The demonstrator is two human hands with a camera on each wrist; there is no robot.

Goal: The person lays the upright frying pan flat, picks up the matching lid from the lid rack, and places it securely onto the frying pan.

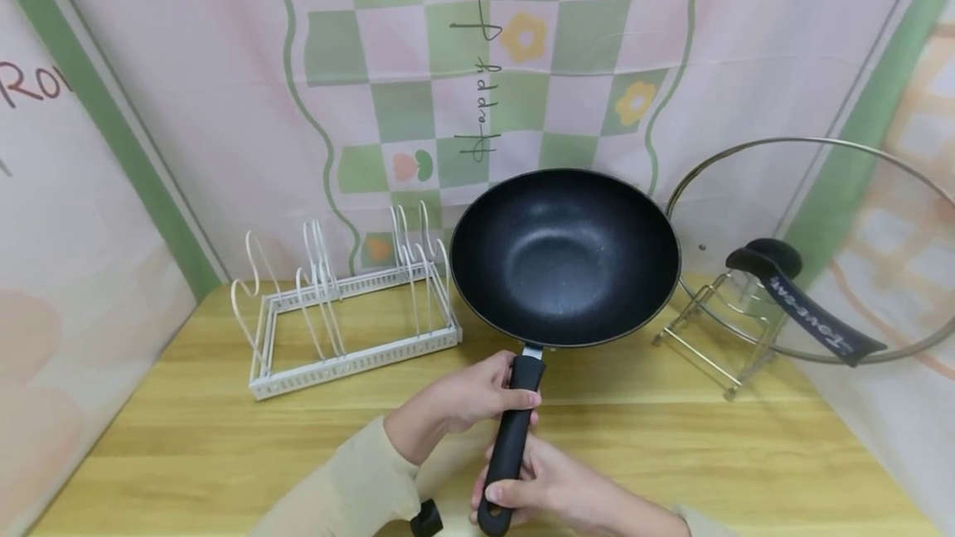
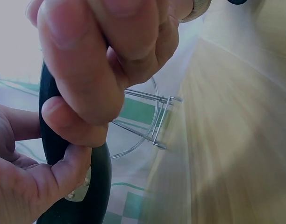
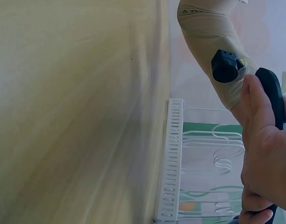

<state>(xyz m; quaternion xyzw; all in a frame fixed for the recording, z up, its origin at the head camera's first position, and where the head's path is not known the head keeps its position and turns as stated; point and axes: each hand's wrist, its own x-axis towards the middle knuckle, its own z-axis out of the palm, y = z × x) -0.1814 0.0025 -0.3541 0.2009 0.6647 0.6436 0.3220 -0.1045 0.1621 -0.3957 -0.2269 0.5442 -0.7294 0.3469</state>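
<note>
A black wok [image 1: 563, 259] is held up over the wooden table, its dark inside facing me. My left hand [image 1: 481, 394] grips the black handle [image 1: 510, 446] close to the pan, thumb laid across the top. Lower down, my right hand [image 1: 533, 477] is wrapped round the handle's end, its thumb pressing on top. In the left wrist view, fingers [image 2: 87, 60] curl in front of the handle and hide part of it. The right wrist view has my right hand [image 3: 269, 158] at its right edge, around the handle.
To the left stands a white rack [image 1: 358, 355] with upright wire dividers. At the right, a glass lid [image 1: 836, 189] with a black handle leans on a small metal stand [image 1: 716, 371]. A patterned cloth [image 1: 462, 65] hangs behind the wooden table [image 1: 172, 437].
</note>
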